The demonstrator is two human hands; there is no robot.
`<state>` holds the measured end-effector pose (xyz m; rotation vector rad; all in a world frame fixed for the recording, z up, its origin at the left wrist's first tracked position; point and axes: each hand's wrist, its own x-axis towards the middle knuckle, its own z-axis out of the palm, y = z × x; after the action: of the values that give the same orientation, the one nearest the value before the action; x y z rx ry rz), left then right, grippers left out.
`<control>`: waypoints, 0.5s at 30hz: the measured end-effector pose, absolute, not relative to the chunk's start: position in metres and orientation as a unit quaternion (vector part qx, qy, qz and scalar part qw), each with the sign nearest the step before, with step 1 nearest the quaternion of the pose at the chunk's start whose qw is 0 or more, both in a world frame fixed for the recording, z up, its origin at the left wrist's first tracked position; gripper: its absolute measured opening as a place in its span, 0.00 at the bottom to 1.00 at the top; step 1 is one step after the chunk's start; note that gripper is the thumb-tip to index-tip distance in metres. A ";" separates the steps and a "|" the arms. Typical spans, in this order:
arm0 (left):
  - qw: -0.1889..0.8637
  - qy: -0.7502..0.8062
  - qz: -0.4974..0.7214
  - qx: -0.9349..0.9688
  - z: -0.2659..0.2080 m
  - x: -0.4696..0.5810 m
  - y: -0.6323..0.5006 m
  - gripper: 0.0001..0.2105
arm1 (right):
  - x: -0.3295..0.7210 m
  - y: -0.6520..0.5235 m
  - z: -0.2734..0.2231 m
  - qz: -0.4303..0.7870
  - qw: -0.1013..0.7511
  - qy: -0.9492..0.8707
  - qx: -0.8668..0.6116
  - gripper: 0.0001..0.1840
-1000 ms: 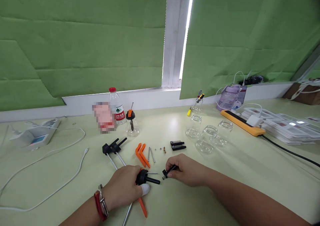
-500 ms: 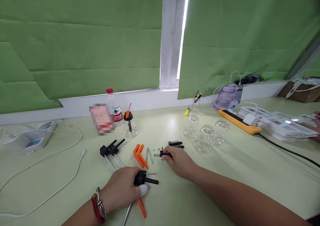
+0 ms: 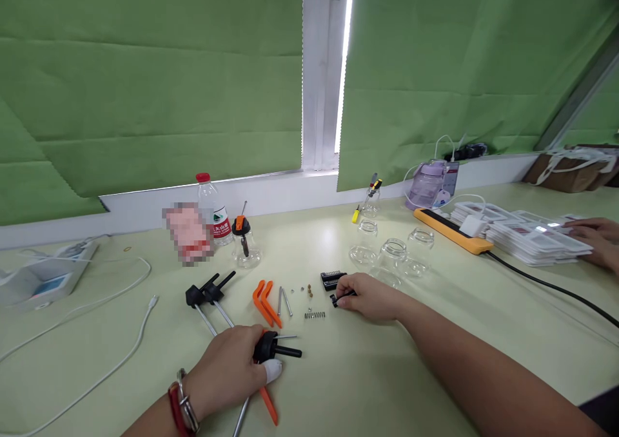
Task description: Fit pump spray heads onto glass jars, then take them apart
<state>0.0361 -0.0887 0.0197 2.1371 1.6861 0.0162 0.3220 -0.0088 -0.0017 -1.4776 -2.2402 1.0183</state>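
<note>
Black piece [image 3: 334, 301]: pinched in my right hand [image 3: 370, 297], near two black holders [image 3: 329, 282].
Spring [image 3: 314, 315]: loose on the table [image 3: 348, 392], left of that hand.
Black-headed tool [image 3: 265, 347]: gripped in my left hand [image 3: 229, 363].
Orange levers [image 3: 260, 304]: two, lying just beyond it.
Glass jars [image 3: 393, 250]: three, beyond my right hand.

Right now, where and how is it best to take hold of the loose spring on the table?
I would pinch the spring by its middle coils, from above and the near side, squeezing across its width. It lies on its side, long axis running left to right, and small brown pieces lie beyond it.
</note>
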 end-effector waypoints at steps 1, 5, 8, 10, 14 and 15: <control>0.210 0.605 0.008 0.768 0.020 0.036 -0.089 0.10 | 0.325 -0.007 -0.001 0.347 0.135 -0.771 -0.517 0.08; 0.217 0.605 0.012 0.766 0.020 0.036 -0.088 0.10 | 0.329 -0.005 0.005 0.339 0.142 -0.768 -0.524 0.10; 0.215 0.603 0.013 0.768 0.020 0.036 -0.088 0.09 | 0.320 -0.015 0.008 0.346 0.172 -0.783 -0.488 0.13; 0.216 0.602 0.013 0.769 0.019 0.036 -0.088 0.09 | 0.308 -0.026 0.007 0.345 0.191 -0.788 -0.472 0.14; 0.213 0.604 0.009 0.768 0.020 0.036 -0.087 0.09 | 0.284 -0.044 -0.001 0.301 0.175 -0.830 -0.435 0.11; 0.212 0.604 0.007 0.768 0.020 0.036 -0.087 0.09 | 0.280 -0.046 -0.003 0.282 0.166 -0.843 -0.426 0.10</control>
<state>0.0363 -0.0871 0.0196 2.1325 1.6784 0.0194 0.2802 -0.0457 -0.0031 -1.2137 -2.4003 0.8031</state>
